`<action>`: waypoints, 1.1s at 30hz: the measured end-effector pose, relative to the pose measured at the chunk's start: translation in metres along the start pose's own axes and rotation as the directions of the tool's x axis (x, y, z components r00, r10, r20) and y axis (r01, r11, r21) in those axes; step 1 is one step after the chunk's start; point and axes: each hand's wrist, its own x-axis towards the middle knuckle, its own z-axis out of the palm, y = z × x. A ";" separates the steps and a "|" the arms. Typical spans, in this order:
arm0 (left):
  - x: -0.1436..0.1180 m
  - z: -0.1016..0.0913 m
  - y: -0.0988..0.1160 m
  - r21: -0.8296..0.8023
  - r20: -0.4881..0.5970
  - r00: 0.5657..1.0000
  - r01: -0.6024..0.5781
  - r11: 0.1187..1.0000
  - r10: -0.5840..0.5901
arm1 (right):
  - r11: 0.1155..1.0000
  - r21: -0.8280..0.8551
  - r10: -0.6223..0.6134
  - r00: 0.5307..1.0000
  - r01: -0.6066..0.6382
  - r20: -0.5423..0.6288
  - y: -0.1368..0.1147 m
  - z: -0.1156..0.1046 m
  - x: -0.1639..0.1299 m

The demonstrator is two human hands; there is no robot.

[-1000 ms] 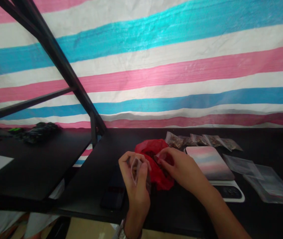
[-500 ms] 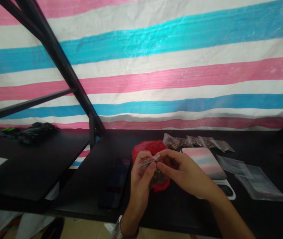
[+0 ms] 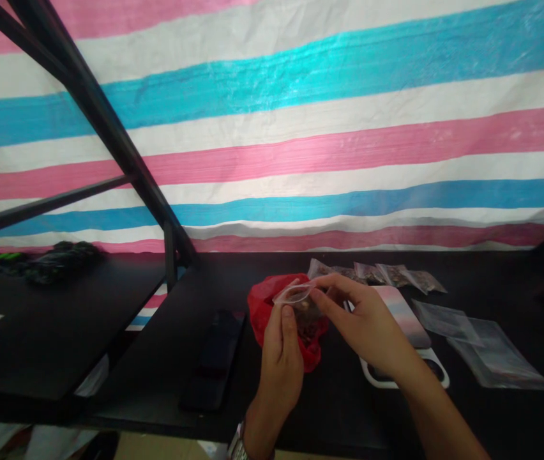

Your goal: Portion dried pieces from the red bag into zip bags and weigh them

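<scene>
L hand [image 3: 281, 358] and R hand [image 3: 368, 322] both pinch a small clear plastic zip pouch [image 3: 297, 297] w/ dark brown bits inside. The pouch is held up off the black tabletop [image 3: 329, 409], right over the crumpled red plastic bag [image 3: 265, 306]. L thumb and fingers are closed narrow on the pouch's left rim; R thumb and forefinger are closed on its right rim, other R fingers loosely curled. Pouch mouth looks open at the top.

Rel. to the red bag: a dark flat phone [image 3: 212, 361] lies just left of it on the tabletop. Behind and right of it, a row of small filled clear pouches [image 3: 387, 275]. Right of it, partly under the R hand, a white scale w/ a pastel-striped plate [image 3: 403, 319]. Further right, a stack of empty clear bags [image 3: 492, 351]. Behind it all, a pink, blue and white striped tarp [image 3: 301, 128]. Well left of the bag, a black metal frame [image 3: 109, 134] and a second dark table [image 3: 52, 319].
</scene>
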 end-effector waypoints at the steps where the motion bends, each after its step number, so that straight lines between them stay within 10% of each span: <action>1: 0.000 0.001 0.000 -0.002 0.027 1.000 0.005 1.000 -0.005 | 1.000 -0.027 -0.010 1.000 0.010 -0.015 0.000 0.000 0.000; 8: -0.004 0.005 -0.005 0.037 0.194 0.981 -0.007 0.999 0.000 | 0.999 -0.005 0.036 0.999 -0.036 -0.018 0.000 -0.013 0.000; 15: -0.003 0.007 -0.004 0.120 -0.056 0.995 -0.073 0.990 0.080 | 1.000 -0.013 0.002 0.976 -0.005 -0.219 0.004 -0.019 -0.001; 22: 0.000 0.009 -0.004 0.050 -0.125 0.990 0.066 0.997 -0.059 | 0.997 -0.076 -0.001 0.998 -0.004 -0.059 -0.001 -0.016 -0.005; 28: -0.003 0.011 -0.002 -0.045 0.056 0.996 0.070 0.997 -0.068 | 0.995 -0.103 0.023 0.997 -0.016 0.070 0.000 -0.023 -0.008; 33: 0.005 0.008 -0.005 -0.140 -0.065 0.997 0.032 0.990 -0.041 | 0.978 -0.204 0.085 0.964 -0.033 0.253 -0.002 -0.024 -0.013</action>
